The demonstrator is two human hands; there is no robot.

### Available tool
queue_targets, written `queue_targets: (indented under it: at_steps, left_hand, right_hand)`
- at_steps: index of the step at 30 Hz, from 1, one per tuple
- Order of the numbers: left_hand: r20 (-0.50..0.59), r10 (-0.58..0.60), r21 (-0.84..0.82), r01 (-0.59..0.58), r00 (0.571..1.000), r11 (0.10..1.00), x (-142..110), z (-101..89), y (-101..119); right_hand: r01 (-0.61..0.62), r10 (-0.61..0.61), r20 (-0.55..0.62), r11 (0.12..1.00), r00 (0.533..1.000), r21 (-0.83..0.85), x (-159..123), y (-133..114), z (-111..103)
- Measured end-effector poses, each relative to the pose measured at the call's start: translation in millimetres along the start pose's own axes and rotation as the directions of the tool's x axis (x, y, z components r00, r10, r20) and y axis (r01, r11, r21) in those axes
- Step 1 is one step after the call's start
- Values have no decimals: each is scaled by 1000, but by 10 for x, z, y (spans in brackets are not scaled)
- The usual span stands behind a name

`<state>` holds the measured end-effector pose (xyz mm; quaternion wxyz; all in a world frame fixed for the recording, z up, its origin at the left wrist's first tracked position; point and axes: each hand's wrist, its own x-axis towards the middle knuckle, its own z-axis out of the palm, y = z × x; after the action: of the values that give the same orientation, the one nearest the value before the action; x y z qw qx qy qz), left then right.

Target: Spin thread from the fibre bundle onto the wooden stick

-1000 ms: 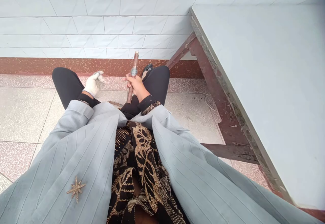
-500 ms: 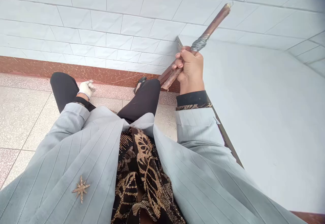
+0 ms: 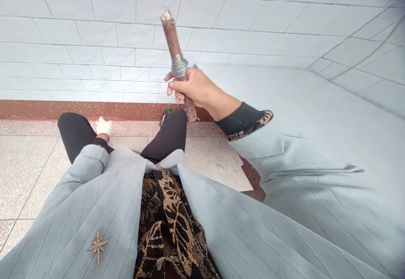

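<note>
In the head view, white wall tiles (image 3: 95,30) rose behind a pale surface (image 3: 316,101) at the right, where the bare right hand (image 3: 193,87) was clenched round a wire-wrapped stick (image 3: 173,38), held upright above the knees. A firm grip below the wire coil (image 3: 179,65) seemed wise, since the surface's edge was close, with open floor (image 3: 28,161) leftward. The gloved left hand (image 3: 103,125) rested by the left knee, its fingers too small to judge.

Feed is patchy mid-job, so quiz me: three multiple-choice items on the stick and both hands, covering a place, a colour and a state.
1. Where is the wire coil on the stick?
A. just above the right hand's grip
B. at the top tip
C. below the hand

2. What colour is the left hand's glove?
A. black
B. white
C. blue

3. How is the stick held by the right hand?
A. lying flat
B. hanging down
C. raised, near upright

A: the coil sits on the fingers. B: the glove is white. C: the tip points up at the tiled wall.
</note>
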<state>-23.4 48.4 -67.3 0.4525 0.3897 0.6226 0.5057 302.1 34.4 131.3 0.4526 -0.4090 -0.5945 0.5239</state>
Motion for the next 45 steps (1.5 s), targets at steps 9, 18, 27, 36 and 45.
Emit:
queue_targets:
  at_steps: [9,18,27,36,45]
  left_hand:
    - [804,347,-363,-65,483,930,-938,1179,923]
    - [797,256,24,-453,547,891,-910,900,953]
    - [833,259,494,-868,488,48,-739,812,699]
    - [950,221,282,-910,221,-303,-1381,878,1132]
    - [877,332,398,-913,348,-94,-994,1023,1784]
  right_hand:
    - [-211,217,325,976,920,-55,-328,162,161]
    - [-289,264,282,956,922,51,-451,101,-286]
    - [-374,356,176,924,918,83,-435,95,-491]
    - [33,78,73,432,994,-901,-344,257,-472]
    - [397,522,646,516,557,-759,-584,53,-350]
